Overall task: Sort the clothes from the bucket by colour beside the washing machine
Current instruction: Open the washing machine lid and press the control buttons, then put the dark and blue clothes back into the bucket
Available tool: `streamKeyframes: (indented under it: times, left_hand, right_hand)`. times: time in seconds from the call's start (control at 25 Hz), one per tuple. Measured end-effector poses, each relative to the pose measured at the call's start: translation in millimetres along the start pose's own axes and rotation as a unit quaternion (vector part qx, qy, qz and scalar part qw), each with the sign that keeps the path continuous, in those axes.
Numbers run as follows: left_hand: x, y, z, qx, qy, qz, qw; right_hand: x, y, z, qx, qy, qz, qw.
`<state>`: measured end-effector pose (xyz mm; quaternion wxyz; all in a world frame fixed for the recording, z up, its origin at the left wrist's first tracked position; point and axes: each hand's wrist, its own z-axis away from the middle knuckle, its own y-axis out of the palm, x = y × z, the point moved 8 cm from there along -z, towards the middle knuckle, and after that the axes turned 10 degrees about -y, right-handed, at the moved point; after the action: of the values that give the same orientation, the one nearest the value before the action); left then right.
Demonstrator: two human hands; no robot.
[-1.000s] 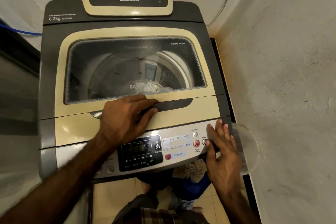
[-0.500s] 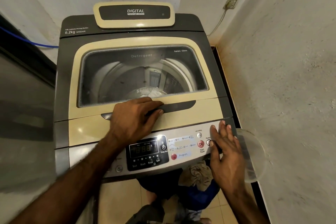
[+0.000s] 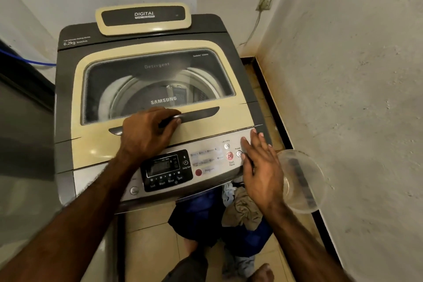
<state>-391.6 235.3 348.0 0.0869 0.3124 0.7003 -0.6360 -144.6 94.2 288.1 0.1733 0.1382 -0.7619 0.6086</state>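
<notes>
Down at the front of the grey and cream top-loading washing machine (image 3: 68,98), our left hand (image 3: 146,135) lies on the closed glass-windowed lid (image 3: 238,117). Its fingers are curled over the edge of the long dark grey lid handle (image 3: 201,113), gripping it. Our right hand (image 3: 263,171) is spread flat with straight fingers on the right end of the silver control panel (image 3: 212,163) and holds nothing. The round power button (image 3: 239,153) is just beside its fingers.

The heap of mixed clothes (image 3: 242,210), a khaki piece on top of dark blue and pale blue ones, lies on the beige tiled floor (image 3: 148,247) under the panel's front edge. It is below our right wrist and apart from the fingers of both hands. Whether a bucket holds that heap we cannot tell.

A clear round plastic tub (image 3: 302,181) shows just right of our right hand, between it and the rough white wall (image 3: 354,98). 1 bare foot (image 3: 261,271) shows at the bottom edge, near the clothes. The label at the machine's back left reads 6.2kg.
</notes>
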Motion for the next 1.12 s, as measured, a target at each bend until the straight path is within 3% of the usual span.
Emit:
streamKeyframes:
  times: [0.16,0.36,0.48,0.84,1.12]
  left_hand:
    - [-1.8,6.1,3.7,-0.002,-0.011,-0.014,1.000]
    - [-22.5,11.8,38.2,-0.072,-0.093,-0.035,0.992]
    - [-80.5,49.4,87.1,-0.036,-0.063,-0.056,0.996]
    - [-217.3,219.7,184.8,0.105,0.037,-0.074,0.991]
    - [-172.3,364.1,210.1,0.279,-0.011,-0.066,0.958]
  right_hand:
    - [-6.9,-1.2,6.2,0.026,-0.039,0.010,0.999]
    - [-17.4,-10.6,34.2,0.079,-0.113,0.017,0.990]
    - [-46.6,-22.9,65.9,0.080,-0.115,0.002,0.990]
    - [-183.0,-29.4,156.0,0.054,0.013,-0.088,0.995]
    - [-281.8,65.0,235.1,0.062,0.195,-0.125,0.971]
